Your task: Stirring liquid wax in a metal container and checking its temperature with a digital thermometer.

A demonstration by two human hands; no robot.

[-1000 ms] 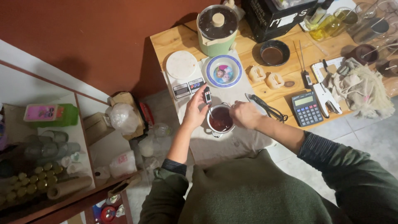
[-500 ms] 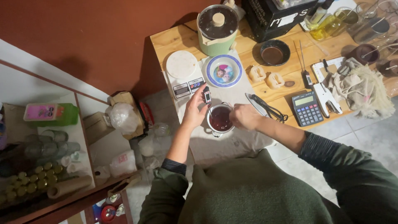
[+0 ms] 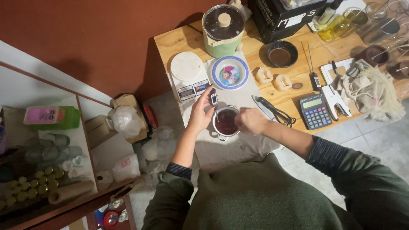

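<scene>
Landmark: small metal pot (image 3: 226,122) on the grey cloth (image 3: 238,147) at the near edge of the wooden table (image 3: 179,40). Pot is round, steel-rimmed, with a small side handle toward the person, and holds dark red-brown liquid.

Left hand (image 3: 200,113) sits just left of the pot, fingers curled shut around a small black digital thermometer (image 3: 213,99). Its display head stands above the pot's far-left rim, and the long axis runs from that head down and right toward the liquid. The probe tip looks to be in or at the liquid; too small to be sure.

Right hand (image 3: 251,120) is touching or just beside the pot's right rim, fingers closed in a loose fist. Cannot tell if it grips anything; maybe a stirrer or the rim.

Both hands are about equally near, one on each side of the pot.

Beyond the pot: white kitchen scale (image 3: 188,74) to the far left, blue-rimmed plate (image 3: 230,72) straight behind, green electric cooker (image 3: 223,30) further back. Right of the pot: black scissors (image 3: 277,113), then a calculator (image 3: 315,111), then a crumpled beige rag (image 3: 370,91). Dark bowl (image 3: 282,54) is at the far right.
</scene>
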